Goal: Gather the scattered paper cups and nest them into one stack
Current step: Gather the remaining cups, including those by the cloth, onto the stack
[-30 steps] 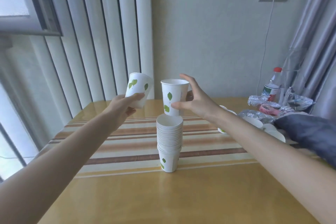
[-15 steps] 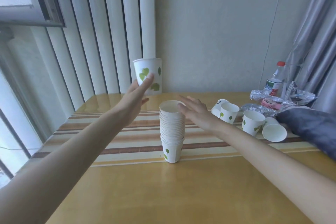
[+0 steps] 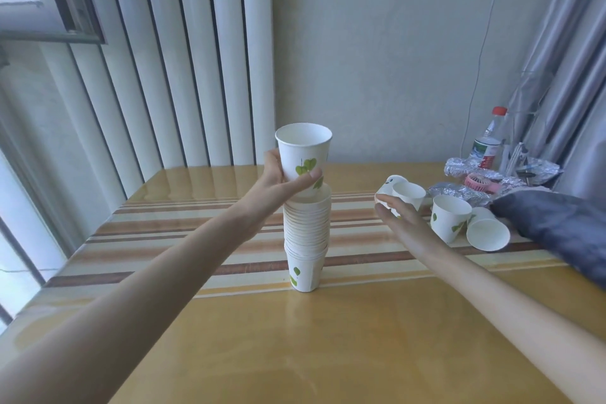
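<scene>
The left hand (image 3: 278, 179) is gripping a white paper cup (image 3: 304, 154) with green leaf prints, fingers wrapped around its lower half, thumb pressing on the near side. That cup is standing upright, mouth up, and its base is sitting right at the mouth of the stack (image 3: 306, 239); whether it is seated inside, I cannot tell. The stack is rising tall and upright from the middle of the bench (image 3: 328, 338), on the striped band running across it.

Over on the right, the right hand (image 3: 398, 216) is reaching out flat, fingers held straight and close together, holding nothing, with the fingertips touching or just beside an upright cup (image 3: 408, 195). A tipped cup (image 3: 390, 184) is lying just behind that one. Further right, another upright cup (image 3: 449, 216) is standing, and beside it a cup on its side (image 3: 487, 233) is showing its open mouth toward us.

At the far right edge, a clear bottle (image 3: 490, 141) with a red cap is standing among crinkled foil (image 3: 475, 167), with a pink fan (image 3: 478, 182) in front and a dark grey cloth (image 3: 557, 226) spilling onto the bench.
</scene>
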